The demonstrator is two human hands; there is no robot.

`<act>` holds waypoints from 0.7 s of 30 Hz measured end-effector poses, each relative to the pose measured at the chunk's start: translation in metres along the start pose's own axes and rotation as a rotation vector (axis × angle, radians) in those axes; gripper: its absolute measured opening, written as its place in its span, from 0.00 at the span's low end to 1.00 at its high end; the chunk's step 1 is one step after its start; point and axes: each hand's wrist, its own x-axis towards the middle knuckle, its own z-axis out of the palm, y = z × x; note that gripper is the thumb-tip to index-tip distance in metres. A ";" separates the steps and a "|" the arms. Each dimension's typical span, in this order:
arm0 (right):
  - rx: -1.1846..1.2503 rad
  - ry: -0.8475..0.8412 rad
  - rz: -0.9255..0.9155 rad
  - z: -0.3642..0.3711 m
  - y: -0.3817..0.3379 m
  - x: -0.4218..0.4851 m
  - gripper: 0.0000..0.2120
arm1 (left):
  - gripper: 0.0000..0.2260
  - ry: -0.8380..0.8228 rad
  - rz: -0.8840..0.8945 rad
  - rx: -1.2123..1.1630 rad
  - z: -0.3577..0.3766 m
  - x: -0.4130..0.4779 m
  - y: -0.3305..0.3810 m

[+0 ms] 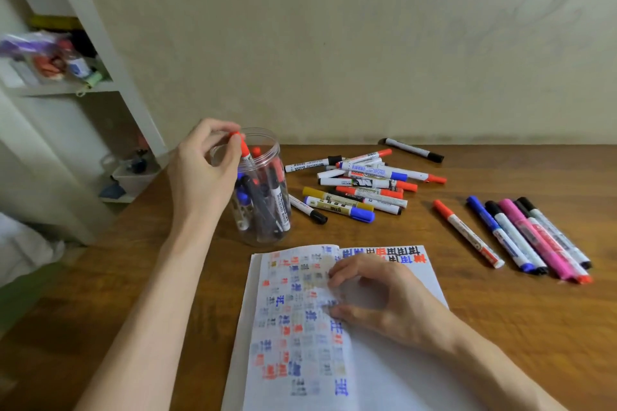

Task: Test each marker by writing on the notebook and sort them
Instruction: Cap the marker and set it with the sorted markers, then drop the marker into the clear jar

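Beige plaster wall (334, 27) fills the far side, and a white open shelving unit (100, 43) holding blurred clutter stands at the far left. Against the wall sits a brown wooden table (517, 327). On its near middle lies an open white-paged notebook (300, 360), its left page crowded with red, blue and black test marks.

The right hand (384, 297) rests on the notebook's right page, fingers loosely curled with their tips on the paper, holding nothing.

The left hand (203, 170) hangs over the mouth of a clear plastic jar (263, 230), which stands upright just beyond the notebook's far left corner and is packed with markers. Thumb and fingertips pinch a red-capped white marker (245, 152), whose lower end is inside the jar.

To the jar's right lies a loose pile of mixed markers (364, 187). Farther right, a row of markers (534, 237) lies side by side, with a single red marker (467, 232) just left of it. A black-capped marker (414, 149) lies alone near the wall.
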 end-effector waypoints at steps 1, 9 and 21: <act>-0.001 0.002 -0.002 0.000 0.001 0.000 0.13 | 0.06 0.000 -0.008 0.031 0.000 0.000 -0.001; 0.002 0.014 -0.018 0.002 0.004 0.000 0.13 | 0.18 -0.107 -0.111 0.029 -0.005 -0.006 -0.007; -0.006 0.010 -0.027 0.002 0.005 0.001 0.13 | 0.31 -0.198 -0.068 0.164 0.007 -0.009 -0.008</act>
